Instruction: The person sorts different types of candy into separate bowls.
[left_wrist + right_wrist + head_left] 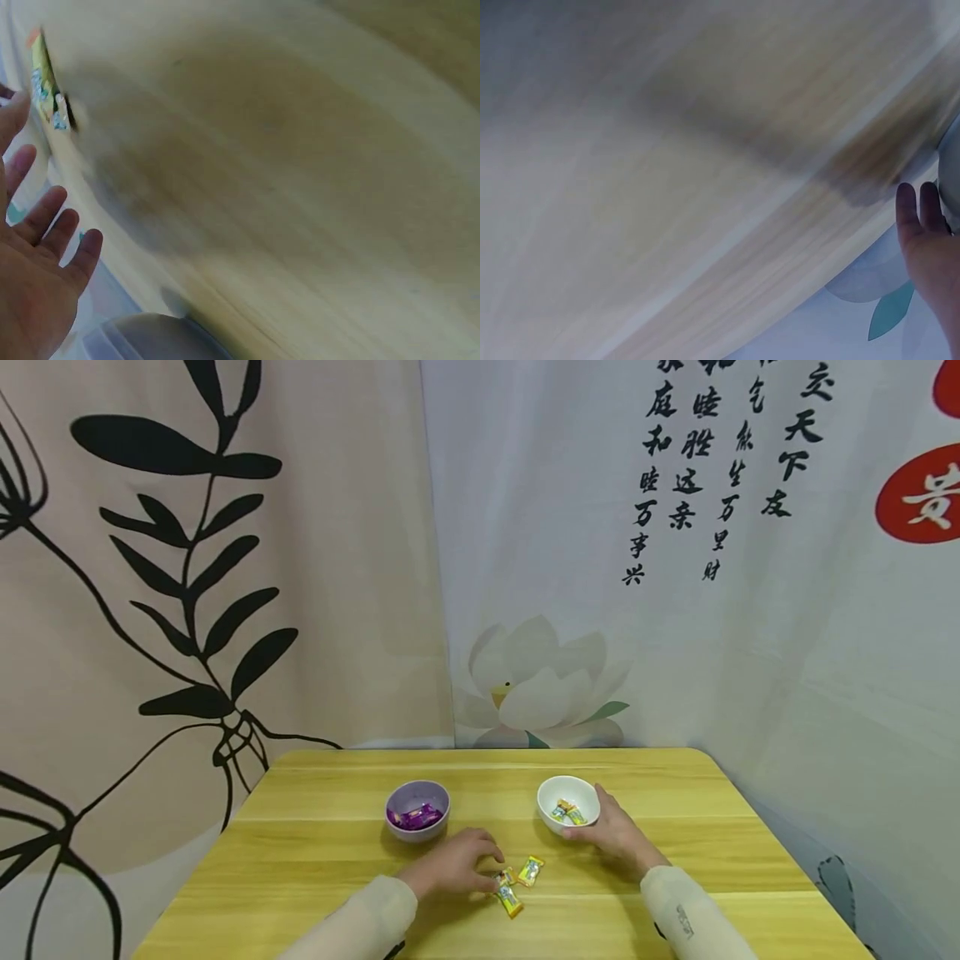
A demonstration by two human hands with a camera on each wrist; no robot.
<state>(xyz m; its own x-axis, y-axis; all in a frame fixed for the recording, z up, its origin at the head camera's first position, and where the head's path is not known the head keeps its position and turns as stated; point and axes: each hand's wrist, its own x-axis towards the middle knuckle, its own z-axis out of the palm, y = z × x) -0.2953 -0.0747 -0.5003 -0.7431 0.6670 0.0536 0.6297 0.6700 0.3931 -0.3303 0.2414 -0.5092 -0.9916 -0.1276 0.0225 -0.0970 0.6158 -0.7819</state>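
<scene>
Printed cloth backdrops behind a yellow wood-grain table (315, 835).
At the left of the head view, a beige cloth (360, 568) bears a black leafy plant print (223, 567); at centre and right, a white cloth (517, 527) carries a pale lotus print (551, 689) just above the table edge, columns of black brush-style characters (699, 442) at upper right, and red oval shapes (897, 510) at the far right edge.

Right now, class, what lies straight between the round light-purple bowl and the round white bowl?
Bare yellow wood-grained tabletop, as the head view shows. The left hand and loose yellow-wrapped candies lie nearer the camera.
</scene>
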